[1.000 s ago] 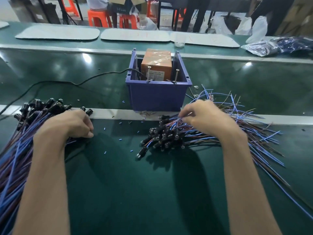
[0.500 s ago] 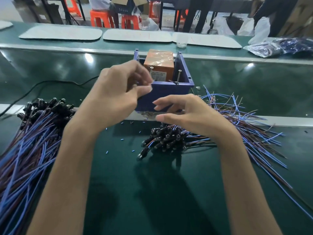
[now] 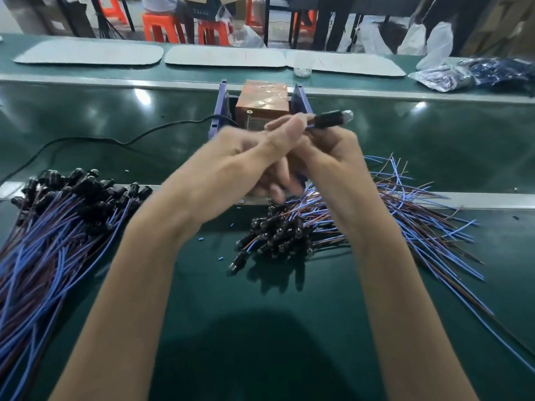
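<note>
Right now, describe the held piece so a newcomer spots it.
Find the blue bin with the orange box on the green bench. In front of it the left hand pinches a black-barrelled lamp lead just above the right hand. Unlike the piled ones, it is raised, clear dome pointing right.

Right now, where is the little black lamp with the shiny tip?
In the head view, the little black lamp is mid-frame, at the fingertips of the left hand, just above the right hand, in front of the blue bin.
</note>
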`<state>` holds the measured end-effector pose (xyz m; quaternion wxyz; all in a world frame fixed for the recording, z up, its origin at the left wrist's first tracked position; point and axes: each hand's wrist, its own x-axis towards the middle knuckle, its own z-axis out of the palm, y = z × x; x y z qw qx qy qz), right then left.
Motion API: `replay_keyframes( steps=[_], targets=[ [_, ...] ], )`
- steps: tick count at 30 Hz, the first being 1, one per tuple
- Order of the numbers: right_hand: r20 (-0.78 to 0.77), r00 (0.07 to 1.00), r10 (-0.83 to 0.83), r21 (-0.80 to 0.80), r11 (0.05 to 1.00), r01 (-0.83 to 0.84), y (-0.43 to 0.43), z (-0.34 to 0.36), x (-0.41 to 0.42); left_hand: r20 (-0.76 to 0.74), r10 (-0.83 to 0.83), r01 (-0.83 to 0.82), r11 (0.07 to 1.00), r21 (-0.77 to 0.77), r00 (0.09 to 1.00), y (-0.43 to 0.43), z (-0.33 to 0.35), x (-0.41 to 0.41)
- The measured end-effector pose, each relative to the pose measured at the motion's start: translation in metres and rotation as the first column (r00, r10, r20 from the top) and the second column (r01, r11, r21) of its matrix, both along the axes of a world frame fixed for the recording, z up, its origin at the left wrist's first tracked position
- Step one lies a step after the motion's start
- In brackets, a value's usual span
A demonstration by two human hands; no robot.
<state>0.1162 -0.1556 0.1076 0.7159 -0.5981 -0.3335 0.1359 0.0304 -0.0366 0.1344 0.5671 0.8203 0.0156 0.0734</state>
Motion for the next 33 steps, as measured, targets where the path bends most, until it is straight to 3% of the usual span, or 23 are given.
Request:
replay_keyframes(
  steps=[2,3,6,9,16,19,21,23,26,29,33],
  targets=[
    [-0.032,0.999,-0.012,0.074,0.997,0.015,-0.003,0.004,0.0,-0.274,0.073,-0.054,0.996,0.077,0.959,0.001,-0.007,0.005],
    [-0.038,0.999,-0.011,0.103,0.995,0.015,-0.004,0.006,0.0,-0.313,0.152,-0.146,0.988,0.043,0.937,0.001,-0.01,0.01],
    [-0.062,0.998,0.003,0.13,0.992,0.005,-0.006,0.013,-0.002,-0.262,0.353,-0.415,0.877,-0.241,0.898,0.003,-0.01,0.019],
    [-0.124,0.992,0.001,0.164,0.986,0.019,-0.009,0.016,-0.002,-0.181,0.45,-0.481,0.755,-0.445,0.874,0.01,-0.009,0.018],
    [-0.34,0.931,0.134,0.38,0.925,0.006,-0.013,0.023,-0.003,-0.047,0.687,-0.389,0.353,-0.851,0.725,0.014,-0.007,0.014],
    [-0.383,0.908,0.168,0.45,0.893,0.024,-0.012,0.025,-0.004,-0.044,0.737,-0.26,0.181,-0.949,0.675,0.019,-0.005,0.014],
    [-0.407,0.9,0.153,0.453,0.89,0.053,-0.012,0.024,-0.003,-0.05,0.733,-0.216,0.135,-0.967,0.679,0.022,-0.006,0.013],
    [-0.388,0.918,0.081,0.378,0.923,0.078,-0.013,0.023,-0.001,-0.043,0.712,-0.269,0.208,-0.94,0.7,0.025,-0.008,0.013],
    [-0.318,0.947,-0.032,0.241,0.964,0.114,-0.012,0.02,0.001,-0.004,0.626,-0.373,0.46,-0.805,0.78,0.024,-0.011,0.013],
    [-0.255,0.959,-0.123,0.109,0.982,0.155,-0.009,0.016,0.0,-0.018,0.465,-0.392,0.724,-0.568,0.885,0.014,-0.01,0.015],
    [-0.166,0.981,-0.096,-0.126,0.989,0.076,-0.007,0.011,-0.002,-0.056,0.347,-0.352,0.918,-0.181,0.936,-0.003,-0.018,0.023]
  ],
)
